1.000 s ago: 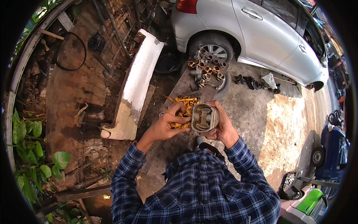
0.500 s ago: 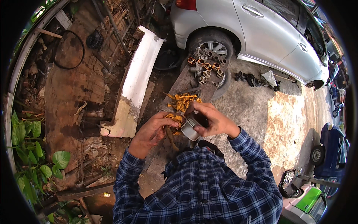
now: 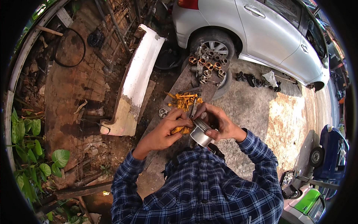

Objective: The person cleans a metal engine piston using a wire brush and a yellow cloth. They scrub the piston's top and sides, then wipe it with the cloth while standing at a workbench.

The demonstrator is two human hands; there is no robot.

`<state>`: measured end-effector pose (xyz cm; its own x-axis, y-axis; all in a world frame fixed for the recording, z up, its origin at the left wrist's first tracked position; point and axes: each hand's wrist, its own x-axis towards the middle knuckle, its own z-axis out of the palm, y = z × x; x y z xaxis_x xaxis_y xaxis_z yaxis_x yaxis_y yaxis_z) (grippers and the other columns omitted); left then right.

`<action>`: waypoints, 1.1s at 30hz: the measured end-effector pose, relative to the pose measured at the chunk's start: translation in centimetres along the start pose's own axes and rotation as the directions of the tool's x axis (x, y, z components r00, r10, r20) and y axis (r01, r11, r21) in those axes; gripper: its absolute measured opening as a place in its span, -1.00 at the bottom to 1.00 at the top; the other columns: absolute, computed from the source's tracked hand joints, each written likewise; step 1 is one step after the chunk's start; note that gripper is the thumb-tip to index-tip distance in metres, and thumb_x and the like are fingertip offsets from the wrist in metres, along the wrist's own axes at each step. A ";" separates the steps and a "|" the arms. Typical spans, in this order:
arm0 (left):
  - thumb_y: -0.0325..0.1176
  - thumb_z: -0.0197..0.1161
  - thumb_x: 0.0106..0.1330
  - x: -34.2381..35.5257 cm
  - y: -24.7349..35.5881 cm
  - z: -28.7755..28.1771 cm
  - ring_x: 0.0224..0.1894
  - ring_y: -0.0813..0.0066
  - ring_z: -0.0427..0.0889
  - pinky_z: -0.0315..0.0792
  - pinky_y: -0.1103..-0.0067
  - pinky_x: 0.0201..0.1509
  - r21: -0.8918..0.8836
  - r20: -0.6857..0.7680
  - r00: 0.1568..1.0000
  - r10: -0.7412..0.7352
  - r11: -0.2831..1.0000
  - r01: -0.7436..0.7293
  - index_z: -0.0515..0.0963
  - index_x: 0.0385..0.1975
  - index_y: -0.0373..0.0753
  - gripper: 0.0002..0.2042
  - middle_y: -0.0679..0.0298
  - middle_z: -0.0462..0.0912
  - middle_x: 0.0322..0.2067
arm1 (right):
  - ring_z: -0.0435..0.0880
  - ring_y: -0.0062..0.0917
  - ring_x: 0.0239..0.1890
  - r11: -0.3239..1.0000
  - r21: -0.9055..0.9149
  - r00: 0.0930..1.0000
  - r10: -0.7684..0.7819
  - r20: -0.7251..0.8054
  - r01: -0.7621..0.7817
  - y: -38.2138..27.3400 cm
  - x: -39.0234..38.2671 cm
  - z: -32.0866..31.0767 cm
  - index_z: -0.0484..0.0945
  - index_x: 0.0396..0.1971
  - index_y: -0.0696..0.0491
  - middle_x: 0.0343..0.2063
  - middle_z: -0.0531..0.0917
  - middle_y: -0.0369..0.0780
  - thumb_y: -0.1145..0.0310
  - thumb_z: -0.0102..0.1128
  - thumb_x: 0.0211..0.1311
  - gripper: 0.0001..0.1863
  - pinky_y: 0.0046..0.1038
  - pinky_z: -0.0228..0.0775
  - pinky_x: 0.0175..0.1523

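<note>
My right hand [image 3: 222, 124] grips a silver engine piston [image 3: 201, 137] by its side, thumb on the near edge and fingers over the grooved part. My left hand [image 3: 164, 130] is closed on a bunched yellow-orange rag [image 3: 180, 130] and presses it against the piston's grooved side. The left fingertips are partly hidden behind the piston. Just beyond my hands, a heap of yellow cloth strips [image 3: 182, 100] lies on a worn board [image 3: 178, 83]. A small round metal part [image 3: 163, 112] rests on the board beside my left hand.
Several metal engine parts [image 3: 209, 66], some orange inside, stand at the board's far end. Beyond them is a silver car [image 3: 268, 37]. A white-painted panel [image 3: 143, 61] leans at left, near rusty sheeting [image 3: 61, 97]. Dark parts [image 3: 253, 79] lie on the concrete at right.
The piston has tilted and moved slightly right with my right hand. My left hand has shifted right and rolled over, bringing the rag onto the grooves. The small round part has come into view.
</note>
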<state>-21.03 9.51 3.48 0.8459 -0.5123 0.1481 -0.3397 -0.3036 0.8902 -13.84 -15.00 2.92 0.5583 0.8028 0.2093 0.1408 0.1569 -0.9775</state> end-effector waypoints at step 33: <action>-0.31 0.27 0.44 -0.7 -4.5 4.5 -0.30 0.64 0.55 0.45 0.61 -0.17 -0.422 -0.747 0.525 -0.407 0.901 0.098 0.62 -0.11 -0.47 -0.72 0.32 0.65 -0.34 | 0.34 -0.66 -0.59 0.319 0.947 0.832 0.518 -0.197 0.026 2.6 -1.6 3.3 0.44 0.05 0.00 -0.21 0.59 -0.20 -0.28 -0.27 0.48 -0.37 -0.66 0.17 -0.59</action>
<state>-21.89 7.63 -2.55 0.8898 0.4549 0.0371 -0.0494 0.0151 0.9987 -17.08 -13.93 -0.04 0.6987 0.6362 -0.3272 -0.7153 0.6158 -0.3302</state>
